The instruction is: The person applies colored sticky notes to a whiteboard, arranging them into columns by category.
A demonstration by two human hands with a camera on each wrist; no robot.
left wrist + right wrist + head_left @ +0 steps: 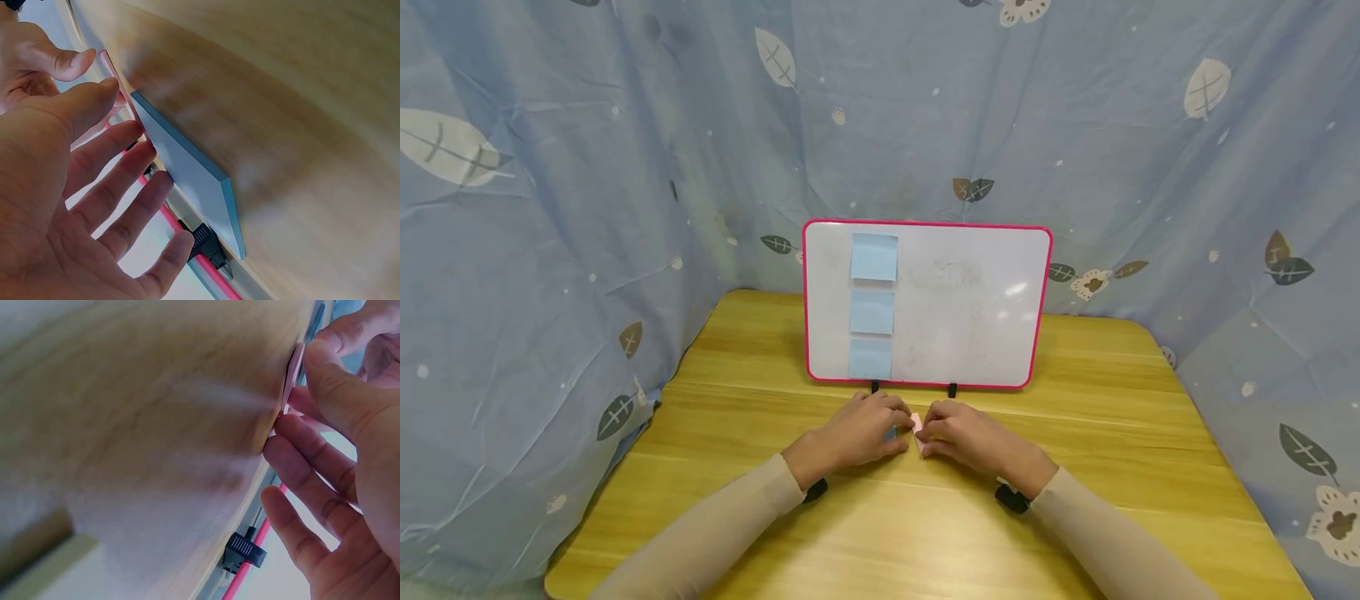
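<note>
A pink sticky-note pad or folded note (917, 427) lies on the table between both hands; its thickness is hard to tell. My right hand (966, 435) pinches it between thumb and forefinger, the other fingers loosely extended. My left hand (863, 432) reaches to its other side, forefinger tip at its upper corner, fingers spread and fairly straight. Just beside it, partly under the left hand, lies a blue sticky-note pad (194, 165); in the left wrist view left fingertips come against its edge. In the right wrist view the pink piece (292, 378) appears edge-on.
A whiteboard (970, 308) with a pink frame stands behind the hands on black feet (952, 390). Blue sticky notes (872, 312) form a column on its left side. A pale yellow-edged object (59, 565) is cut off in the right wrist view. Patterned curtains (880, 108) surround the wooden table (760, 367).
</note>
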